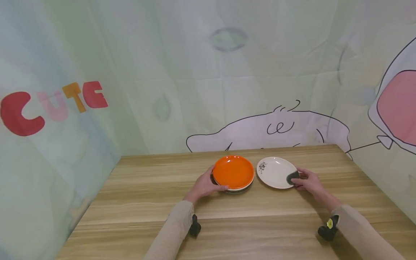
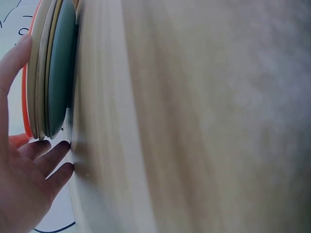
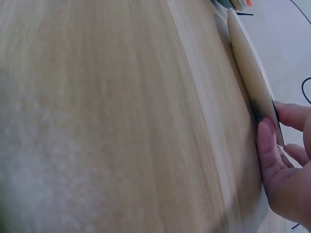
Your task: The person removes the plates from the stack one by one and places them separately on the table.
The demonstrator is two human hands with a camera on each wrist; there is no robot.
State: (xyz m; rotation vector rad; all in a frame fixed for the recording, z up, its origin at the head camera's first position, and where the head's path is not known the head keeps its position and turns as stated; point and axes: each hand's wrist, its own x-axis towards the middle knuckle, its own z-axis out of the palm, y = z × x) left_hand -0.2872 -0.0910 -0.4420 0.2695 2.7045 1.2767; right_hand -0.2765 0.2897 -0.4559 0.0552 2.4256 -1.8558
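Observation:
An orange plate (image 1: 233, 172) tops a stack of several plates on the table. The left wrist view shows cream rims below it and a teal plate (image 2: 60, 73) at the bottom. My left hand (image 1: 205, 185) holds the stack's left side, thumb along the front rim and fingers spread round the back-left edge. To the right is a white plate (image 1: 274, 171) with a dark floral print and a dark green patch. My right hand (image 1: 308, 181) pinches its right rim at that patch. In the right wrist view, the white plate's pale underside (image 3: 250, 63) shows just over the tabletop.
The wood-grain table (image 1: 136, 202) ends at a cartoon-printed cloth backdrop (image 1: 182, 72) behind and at both sides. A narrow gap separates the stack from the white plate. A dark wrist device (image 1: 195, 226) sits under the left sleeve, another (image 1: 328, 229) under the right.

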